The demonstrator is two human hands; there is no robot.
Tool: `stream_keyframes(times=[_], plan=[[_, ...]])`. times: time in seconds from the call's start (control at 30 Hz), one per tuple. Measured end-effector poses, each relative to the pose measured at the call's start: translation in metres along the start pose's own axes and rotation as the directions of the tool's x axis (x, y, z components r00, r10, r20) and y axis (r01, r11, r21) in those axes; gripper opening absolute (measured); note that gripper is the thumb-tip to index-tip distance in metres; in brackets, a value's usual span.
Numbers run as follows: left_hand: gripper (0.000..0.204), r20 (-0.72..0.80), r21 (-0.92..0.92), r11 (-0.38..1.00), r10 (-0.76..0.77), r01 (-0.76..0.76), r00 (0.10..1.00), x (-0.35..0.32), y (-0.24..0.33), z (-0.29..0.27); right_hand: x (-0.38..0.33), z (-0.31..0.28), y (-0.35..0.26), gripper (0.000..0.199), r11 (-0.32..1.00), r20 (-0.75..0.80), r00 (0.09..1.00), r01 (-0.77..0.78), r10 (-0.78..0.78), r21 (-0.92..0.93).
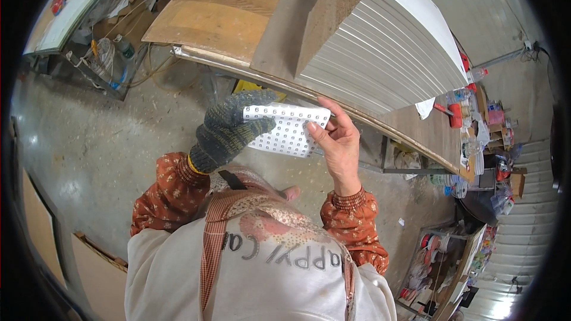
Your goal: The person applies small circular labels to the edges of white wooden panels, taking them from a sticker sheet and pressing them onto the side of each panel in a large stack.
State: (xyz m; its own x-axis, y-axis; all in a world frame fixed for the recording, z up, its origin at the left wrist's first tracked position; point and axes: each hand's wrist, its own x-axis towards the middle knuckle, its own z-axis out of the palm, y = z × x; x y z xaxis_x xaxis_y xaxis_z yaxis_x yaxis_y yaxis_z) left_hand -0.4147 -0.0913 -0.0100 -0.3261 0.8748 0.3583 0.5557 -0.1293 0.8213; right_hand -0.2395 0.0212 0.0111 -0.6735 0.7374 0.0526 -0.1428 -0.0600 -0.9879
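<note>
A white sticker sheet (291, 134) printed with rows of small dark marks is held up in front of my body, its upper edge bent over. My left hand (229, 128), in a dark knitted work glove with a yellow cuff edge, grips its left side between thumb and fingers. Bare, my right hand (340, 142) pinches the sheet's upper right corner, thumb on the near face and fingers behind. Just beyond the hands runs the front edge of a workbench (220, 12).
A tall stack of white-topped boards (363, 53) stands on the bench. A red-handled tool (455, 115) and bottles lie near its right end. Shelves with tape rolls (434, 249) stand lower right. At the upper left is another table (71, 12); panels (95, 273) lean at lower left.
</note>
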Motion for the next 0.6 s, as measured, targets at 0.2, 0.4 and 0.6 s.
stream_keyframes(times=[0.2,0.4,0.6], plan=[[0.049,0.007,-0.128,0.984,-0.124,0.124,0.992,-0.0035,-0.0024,-0.0005,0.0017,-0.0002,0.0054,0.040,0.996,0.026,1.000,0.001,0.001,-0.090],[0.045,0.035,-0.215,0.969,-0.113,0.118,0.993,-0.0048,-0.0079,-0.0046,0.0000,-0.0009,0.0051,0.032,0.998,0.076,0.996,-0.035,0.039,-0.047],[0.033,0.092,-0.235,0.967,-0.075,0.095,0.993,-0.0055,-0.0046,-0.0024,-0.0042,0.0015,0.0038,0.027,0.996,0.081,0.995,-0.045,0.051,-0.079]])
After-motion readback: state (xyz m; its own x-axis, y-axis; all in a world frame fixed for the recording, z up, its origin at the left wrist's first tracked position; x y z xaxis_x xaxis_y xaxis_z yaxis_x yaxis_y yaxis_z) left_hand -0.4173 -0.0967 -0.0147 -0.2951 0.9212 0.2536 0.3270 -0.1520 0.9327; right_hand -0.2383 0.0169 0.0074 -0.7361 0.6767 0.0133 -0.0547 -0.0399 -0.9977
